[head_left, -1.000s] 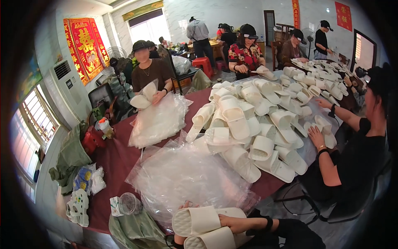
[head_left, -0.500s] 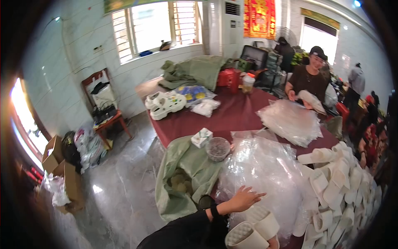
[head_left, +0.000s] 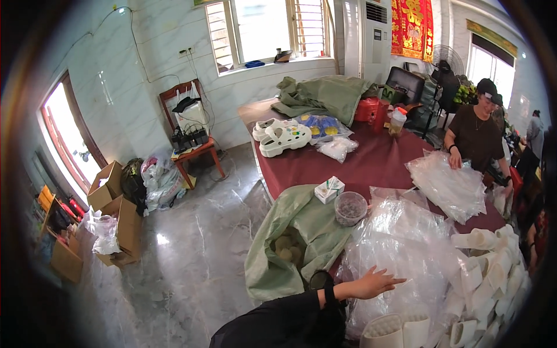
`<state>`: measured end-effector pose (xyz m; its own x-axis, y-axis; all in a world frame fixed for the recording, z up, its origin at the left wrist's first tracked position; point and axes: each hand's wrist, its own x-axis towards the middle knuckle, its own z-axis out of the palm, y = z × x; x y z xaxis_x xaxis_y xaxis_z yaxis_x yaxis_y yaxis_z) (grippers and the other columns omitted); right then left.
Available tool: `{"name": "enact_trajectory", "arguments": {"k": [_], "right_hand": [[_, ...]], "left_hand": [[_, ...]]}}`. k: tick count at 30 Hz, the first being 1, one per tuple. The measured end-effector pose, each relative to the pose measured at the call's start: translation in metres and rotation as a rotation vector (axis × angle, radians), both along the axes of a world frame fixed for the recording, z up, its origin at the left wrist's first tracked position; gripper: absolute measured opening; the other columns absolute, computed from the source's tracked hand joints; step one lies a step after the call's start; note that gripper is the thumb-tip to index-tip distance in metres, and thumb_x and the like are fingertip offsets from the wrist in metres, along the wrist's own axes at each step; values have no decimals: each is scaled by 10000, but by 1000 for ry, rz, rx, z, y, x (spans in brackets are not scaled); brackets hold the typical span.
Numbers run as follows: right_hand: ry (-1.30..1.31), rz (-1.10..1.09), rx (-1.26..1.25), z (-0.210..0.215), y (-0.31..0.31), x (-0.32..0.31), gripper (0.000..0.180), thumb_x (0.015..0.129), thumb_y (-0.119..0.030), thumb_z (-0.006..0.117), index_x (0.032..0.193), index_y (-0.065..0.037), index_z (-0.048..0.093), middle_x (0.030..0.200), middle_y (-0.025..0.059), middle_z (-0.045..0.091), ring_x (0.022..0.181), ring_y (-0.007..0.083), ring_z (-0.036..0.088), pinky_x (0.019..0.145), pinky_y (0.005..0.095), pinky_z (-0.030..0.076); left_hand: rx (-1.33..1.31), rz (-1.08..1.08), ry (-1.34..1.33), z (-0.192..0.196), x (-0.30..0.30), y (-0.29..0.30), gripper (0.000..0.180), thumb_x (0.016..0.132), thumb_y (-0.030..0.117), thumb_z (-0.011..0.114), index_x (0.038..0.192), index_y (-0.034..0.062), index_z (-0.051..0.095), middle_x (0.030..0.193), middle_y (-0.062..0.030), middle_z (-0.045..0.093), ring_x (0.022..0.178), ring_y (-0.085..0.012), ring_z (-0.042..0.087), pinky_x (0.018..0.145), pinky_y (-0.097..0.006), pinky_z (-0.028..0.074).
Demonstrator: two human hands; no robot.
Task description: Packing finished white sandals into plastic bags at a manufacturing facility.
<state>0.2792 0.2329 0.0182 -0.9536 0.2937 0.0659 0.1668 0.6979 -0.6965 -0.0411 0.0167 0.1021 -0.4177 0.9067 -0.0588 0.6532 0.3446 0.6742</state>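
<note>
My left hand (head_left: 376,284) reaches over a stack of clear plastic bags (head_left: 400,249), fingers stretched out and holding nothing. Whether its fingertips touch the top bag I cannot tell. Just below it, at the picture's lower edge, are two cream slide slippers (head_left: 383,333) side by side, toe openings partly cut off. My right hand does not show, so what supports the slippers is hidden. To the right lies a large heap of similar cream slippers (head_left: 493,272).
A green woven sack (head_left: 264,261) with round pale things inside hangs at the maroon table's (head_left: 365,159) near left edge. Beside it are a clear tub (head_left: 350,210) and a small white box (head_left: 329,189). Across the table a person (head_left: 477,133) handles another bag stack (head_left: 447,185).
The view has swung left, shifting everything rightward. My right hand's fingers, seen under the slippers before, are out of sight. The person opposite has lowered a pale item and touches the bags.
</note>
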Motion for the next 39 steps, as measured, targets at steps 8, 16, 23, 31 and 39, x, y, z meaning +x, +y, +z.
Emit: {"name": "enact_trajectory", "arguments": {"k": [8, 16, 23, 31, 39], "right_hand": [[84, -2, -46, 57, -76, -60, 734, 819, -503, 535, 1397, -98, 336, 1455, 173, 306, 1261, 398, 411, 1076, 551, 239], [214, 137, -187, 110, -111, -113, 580, 793, -340, 625, 1292, -76, 489, 1383, 156, 420, 1262, 342, 419, 1062, 470, 271], [168, 67, -150, 111, -96, -82, 471, 719, -225, 660, 1175, -111, 633, 1253, 141, 571, 1236, 369, 436, 1044, 474, 273], [21, 46, -85, 103, -71, -69, 369, 773, -105, 587, 1136, -122, 654, 1240, 119, 563, 1158, 365, 439, 1009, 419, 333], [-28, 173, -197, 100, -79, -53, 423, 763, -81, 636, 1182, -140, 628, 1302, 98, 522, 1221, 369, 393, 1037, 419, 312]], "left_hand": [[-24, -107, -64, -23, 2, 1, 424, 1010, 370, 292, 1434, 351, 298, 1455, -161, 341, 1376, -419, 205, 1092, -599, 67], [74, -221, -152, -20, 14, -3, 470, 972, 442, 388, 1421, 312, 344, 1480, -118, 323, 1400, -406, 140, 1084, -614, 29], [296, -122, 139, -19, 9, -11, 660, 824, 348, 646, 1406, 184, 381, 1131, -163, 543, 1023, -341, 484, 945, -500, 280], [209, 7, -97, -2, -18, 1, 304, 947, 280, 515, 1235, 219, 587, 1334, -72, 524, 1342, -327, 342, 1105, -555, 56], [260, 93, -304, 11, -11, 2, 359, 1004, 334, 372, 1250, 186, 586, 1399, -89, 460, 1378, -271, 288, 1129, -478, 2]]}}
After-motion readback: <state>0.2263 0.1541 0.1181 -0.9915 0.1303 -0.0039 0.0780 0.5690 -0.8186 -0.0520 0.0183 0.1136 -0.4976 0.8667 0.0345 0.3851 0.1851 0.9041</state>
